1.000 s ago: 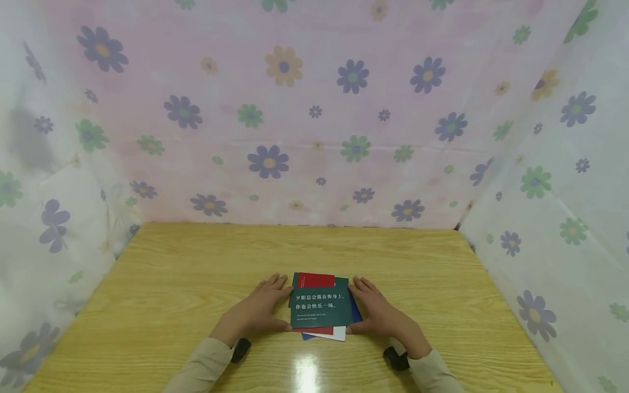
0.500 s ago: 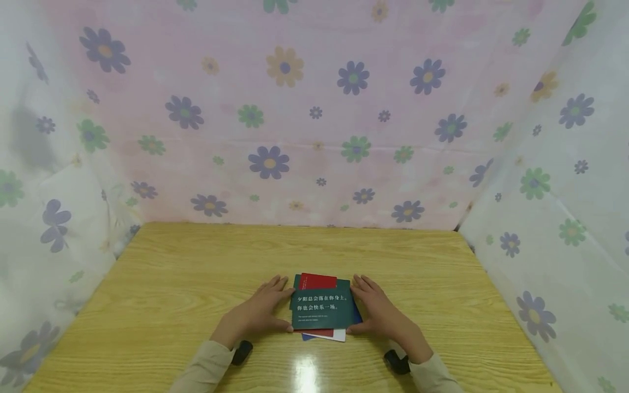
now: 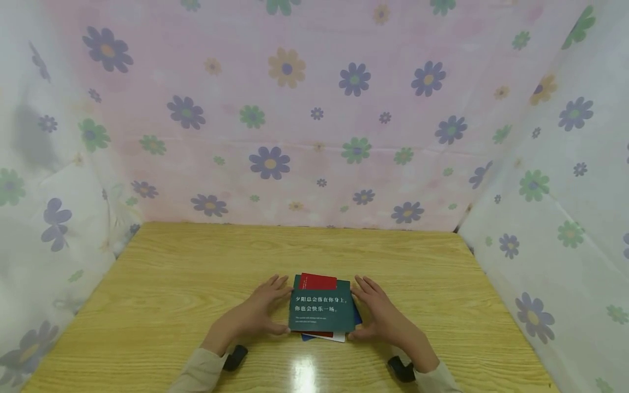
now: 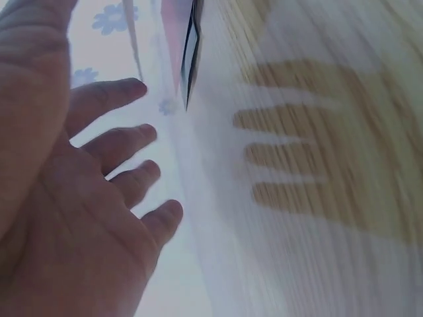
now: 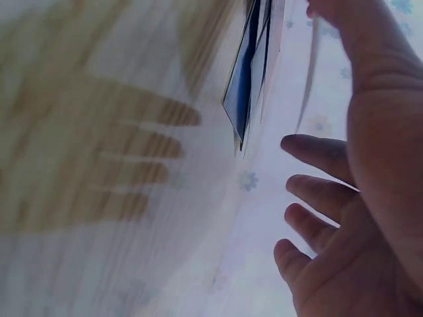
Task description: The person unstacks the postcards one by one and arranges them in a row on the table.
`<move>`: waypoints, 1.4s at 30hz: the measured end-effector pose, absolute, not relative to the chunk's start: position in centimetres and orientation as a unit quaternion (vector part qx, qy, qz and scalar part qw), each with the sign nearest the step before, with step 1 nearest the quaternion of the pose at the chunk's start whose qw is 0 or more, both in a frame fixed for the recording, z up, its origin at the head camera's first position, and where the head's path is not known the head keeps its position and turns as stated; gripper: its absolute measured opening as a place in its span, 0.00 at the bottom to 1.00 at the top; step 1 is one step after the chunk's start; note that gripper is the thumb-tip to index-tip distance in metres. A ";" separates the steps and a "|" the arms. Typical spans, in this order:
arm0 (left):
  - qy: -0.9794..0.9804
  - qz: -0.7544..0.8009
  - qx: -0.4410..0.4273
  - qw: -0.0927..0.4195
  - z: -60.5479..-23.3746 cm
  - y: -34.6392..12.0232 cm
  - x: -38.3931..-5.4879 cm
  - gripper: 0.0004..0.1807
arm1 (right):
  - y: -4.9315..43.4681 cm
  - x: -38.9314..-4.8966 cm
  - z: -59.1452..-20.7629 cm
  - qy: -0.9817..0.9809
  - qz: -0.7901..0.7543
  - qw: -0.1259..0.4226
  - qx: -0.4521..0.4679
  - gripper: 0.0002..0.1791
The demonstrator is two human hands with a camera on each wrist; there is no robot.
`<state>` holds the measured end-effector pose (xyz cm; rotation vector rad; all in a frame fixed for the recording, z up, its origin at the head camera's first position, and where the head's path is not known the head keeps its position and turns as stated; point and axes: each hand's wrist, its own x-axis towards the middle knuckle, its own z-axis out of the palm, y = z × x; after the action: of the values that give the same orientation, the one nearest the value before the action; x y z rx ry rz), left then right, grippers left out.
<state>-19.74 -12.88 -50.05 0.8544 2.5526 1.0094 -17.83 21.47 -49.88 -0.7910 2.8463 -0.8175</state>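
A dark green card (image 3: 321,322) with white lettering is held level by both hands, slightly above a loose stack of cards. My left hand (image 3: 255,311) grips its left end between thumb and forefinger. At the right end my right hand (image 3: 385,316) does likewise. In both wrist views the card shows as a thin edge strip (image 5: 308,82) running to the forefinger; the other fingers are spread and hold nothing. Beneath lie a red card (image 3: 318,281), a white card (image 3: 339,337), a blue card (image 3: 357,315) and another green one, mostly covered.
A wood-grain table (image 3: 196,262) carries the cards. Flower-printed cloth (image 3: 314,180) rises behind it and on both sides. Black straps or mounts (image 3: 236,358) sit at the wrists. Light glares off the tabletop near the front.
The green card has risen slightly from the stack, shifting a little right and then left, with both hands still at its ends. The cards below have barely moved.
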 end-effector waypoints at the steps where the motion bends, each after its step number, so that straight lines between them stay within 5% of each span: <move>1: 0.875 0.359 0.298 0.130 -50.0 -13.0 -19.7 0.48 | 21.5 -17.8 -49.9 0.928 -0.266 0.035 -0.257 0.56; 28: 0.838 0.446 0.302 0.083 -49.0 -14.4 -17.7 0.53 | 20.8 -16.0 -48.4 0.921 -0.279 -0.045 -0.268 0.55; 42: 0.842 0.443 0.308 0.032 -48.7 -14.9 -17.6 0.56 | 20.2 -16.0 -48.4 0.910 -0.256 -0.135 -0.296 0.61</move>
<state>-17.60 -14.95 -48.71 0.9483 2.5917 1.3628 -15.95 20.16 -48.38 -1.0183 3.1354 -0.8834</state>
